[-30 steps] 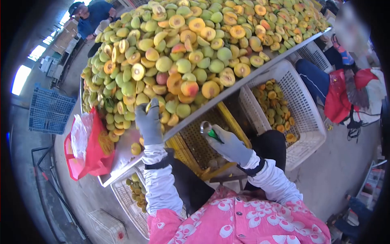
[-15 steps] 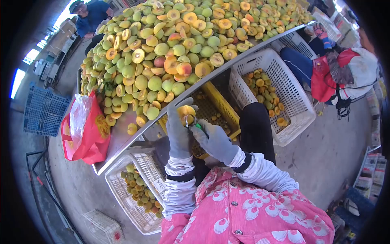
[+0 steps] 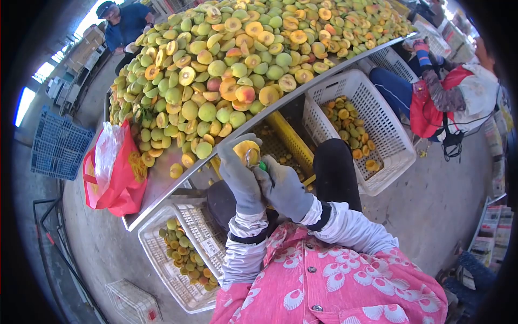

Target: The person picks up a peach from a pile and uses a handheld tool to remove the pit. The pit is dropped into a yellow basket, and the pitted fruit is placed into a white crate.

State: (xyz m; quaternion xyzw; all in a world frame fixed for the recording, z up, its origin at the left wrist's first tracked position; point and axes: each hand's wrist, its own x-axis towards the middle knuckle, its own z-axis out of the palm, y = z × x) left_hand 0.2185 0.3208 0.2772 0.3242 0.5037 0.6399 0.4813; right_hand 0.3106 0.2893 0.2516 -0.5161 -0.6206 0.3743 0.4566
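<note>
1. Left hand (image 3: 241, 173), gray-gloved: centre of frame, forearm near-upright from bottom centre, fingers curled up round an orange-yellow fruit piece (image 3: 246, 150), gripping it.
2. Right hand (image 3: 288, 186), also gloved: forearm slanted in from lower right, fingers closed on a green-handled ring tool (image 3: 263, 166). Hands touched at the heels; ring sat against the fruit piece, exact contact unclear.
3. Fruit piece: mid-frame, in left hand, below the counter (image 3: 162, 175) edge in view.
4. Counter: upper half of frame, heaped with a fruit pile (image 3: 216, 69), green-yellow, many halved with cut faces showing.
5. Yellow crate (image 3: 295, 141): centre, just beyond the hands, few small bits inside.
6. Right white crate (image 3: 393, 129): right of centre, fruit pieces across its bottom.
7. Lower-left white crate (image 3: 202, 232): greenish-brown and orange pieces piled inside.
8. Red bag (image 3: 118, 189): left, clear plastic (image 3: 108, 151) bunched at its top.
</note>
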